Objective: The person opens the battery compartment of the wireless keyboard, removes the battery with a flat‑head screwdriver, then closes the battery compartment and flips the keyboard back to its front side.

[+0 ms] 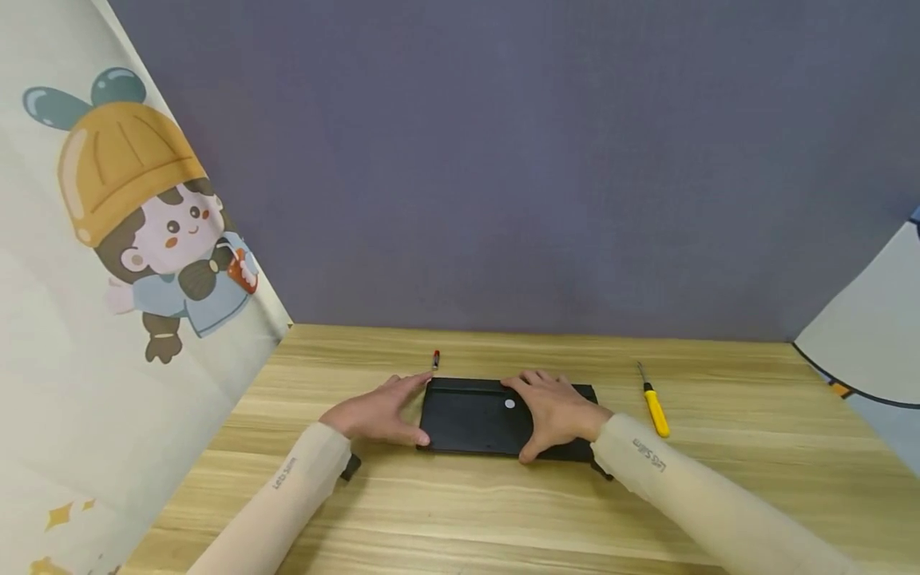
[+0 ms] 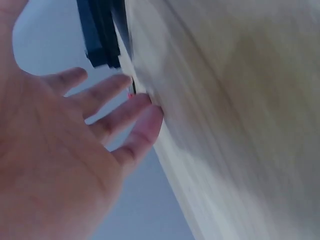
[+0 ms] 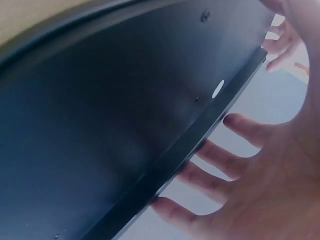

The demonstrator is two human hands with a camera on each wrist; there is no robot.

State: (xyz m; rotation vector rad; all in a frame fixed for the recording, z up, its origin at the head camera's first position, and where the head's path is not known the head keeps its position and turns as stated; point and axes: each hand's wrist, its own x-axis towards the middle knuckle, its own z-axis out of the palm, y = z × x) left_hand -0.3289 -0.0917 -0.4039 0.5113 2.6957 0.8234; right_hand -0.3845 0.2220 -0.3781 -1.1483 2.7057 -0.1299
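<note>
A black rectangular panel (image 1: pixel 470 419) with a raised far edge and a white round spot lies across the wooden table. My right hand (image 1: pixel 557 411) spans its right half, gripping it with fingers at the far edge and thumb at the near edge. In the right wrist view, the fingertips of the right hand (image 3: pixel 265 170) touch the rim of the panel (image 3: pixel 120 110). My left hand (image 1: pixel 381 411) is at the panel's left end, thumb by the near corner. Its fingers look extended and loosely spread in the left wrist view, where part of the panel (image 2: pixel 97 35) shows above them.
A screwdriver (image 1: pixel 656 411) with a yellow handle lies right of the panel, its shaft pointing away. Behind the panel's left corner is a small red-and-dark cylinder (image 1: pixel 435 360), too small to identify. A grey partition (image 1: pixel 503 176) stands along the back of the wooden table (image 1: pixel 460 519).
</note>
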